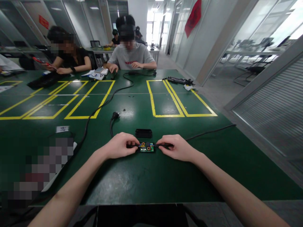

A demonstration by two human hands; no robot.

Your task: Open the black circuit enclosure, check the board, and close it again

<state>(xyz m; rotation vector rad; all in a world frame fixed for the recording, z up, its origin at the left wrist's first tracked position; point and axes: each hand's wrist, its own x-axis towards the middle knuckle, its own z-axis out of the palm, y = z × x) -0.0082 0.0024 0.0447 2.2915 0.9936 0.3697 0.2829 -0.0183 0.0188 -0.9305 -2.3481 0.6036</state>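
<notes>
A small circuit board (147,147) with copper coils and coloured wires sits in a black case half on the green table. My left hand (121,145) pinches the black power cord where it enters the case on the left. On the other side, my right hand (176,147) grips the black cable at the right end of the case. Just beyond the board lies the black case cover (143,133), its hollow side up. The cord's plug (115,115) rests farther back on the left.
Yellow tape rectangles (168,115) mark the green table (132,183). A long black cable (97,110) crosses it at left, near a blurred, pale-edged object (52,164). A black folded stand (180,81) lies at far right. Two people sit opposite, their hands on objects.
</notes>
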